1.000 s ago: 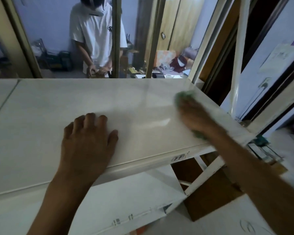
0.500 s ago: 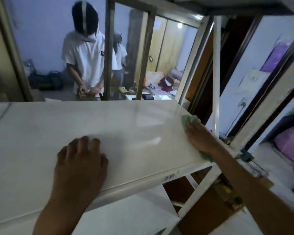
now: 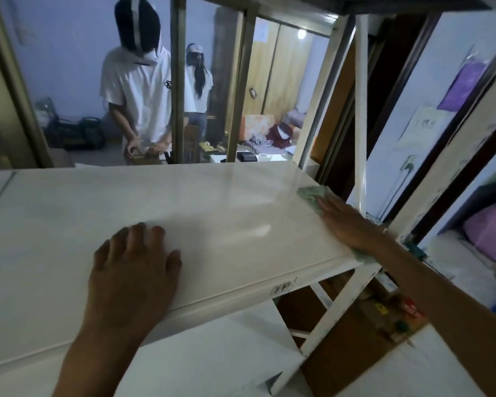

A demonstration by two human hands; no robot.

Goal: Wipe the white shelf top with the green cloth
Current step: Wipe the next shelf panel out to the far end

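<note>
The white shelf top (image 3: 212, 219) spreads across the middle of the head view. The green cloth (image 3: 311, 194) lies on its right end near the back corner, and a strip of it shows at the front right corner under my wrist. My right hand (image 3: 345, 222) presses flat on the cloth with straight fingers. My left hand (image 3: 135, 262) rests palm down on the shelf top near its front edge, fingers spread, holding nothing.
A white upright post (image 3: 360, 110) stands just right of the cloth. A lower white shelf (image 3: 212, 348) sits below. Behind the shelf, two people (image 3: 143, 93) stand beyond window bars (image 3: 178, 81). Pink bedding (image 3: 490, 233) lies at the right.
My right hand has slid the cloth along the right end toward the back corner. The camera has tilted up. My left hand has stayed in place on the shelf.
</note>
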